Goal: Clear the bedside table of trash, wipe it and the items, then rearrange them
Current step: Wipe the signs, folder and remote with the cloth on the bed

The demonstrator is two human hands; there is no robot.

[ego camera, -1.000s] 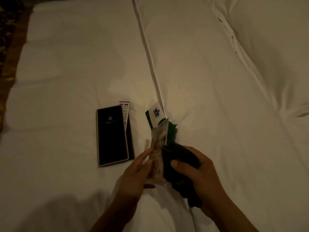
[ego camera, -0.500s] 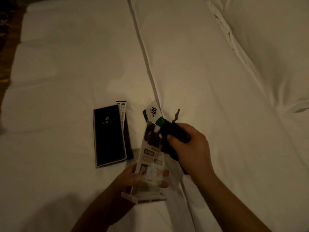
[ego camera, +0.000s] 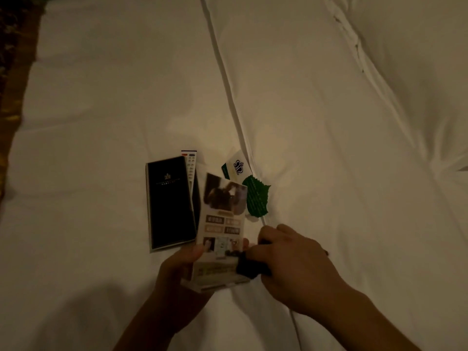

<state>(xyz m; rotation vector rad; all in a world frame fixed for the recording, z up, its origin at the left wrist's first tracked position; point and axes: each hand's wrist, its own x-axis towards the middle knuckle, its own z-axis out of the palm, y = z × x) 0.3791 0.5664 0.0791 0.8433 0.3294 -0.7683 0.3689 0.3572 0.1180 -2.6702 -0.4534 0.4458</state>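
My left hand (ego camera: pixel 181 268) holds a clear acrylic sign stand (ego camera: pixel 222 224) with a printed card upright over the white bed. My right hand (ego camera: pixel 291 262) grips a dark cloth (ego camera: pixel 249 267) and presses it against the stand's lower right edge. On the sheet lie a black folder (ego camera: pixel 169 201), a white remote (ego camera: pixel 190 164) half tucked behind it, a green and white card (ego camera: pixel 235 165) and a green leaf-shaped card (ego camera: pixel 257 196).
The white bed sheet (ego camera: pixel 114 97) fills the view, with a duvet fold (ego camera: pixel 228 84) running up the middle and a pillow (ego camera: pixel 405 59) at the upper right. A patterned carpet (ego camera: pixel 10 59) shows along the left edge.
The right hand with the cloth has come down from the top of the stand to its lower right edge. The green leaf card is now uncovered.
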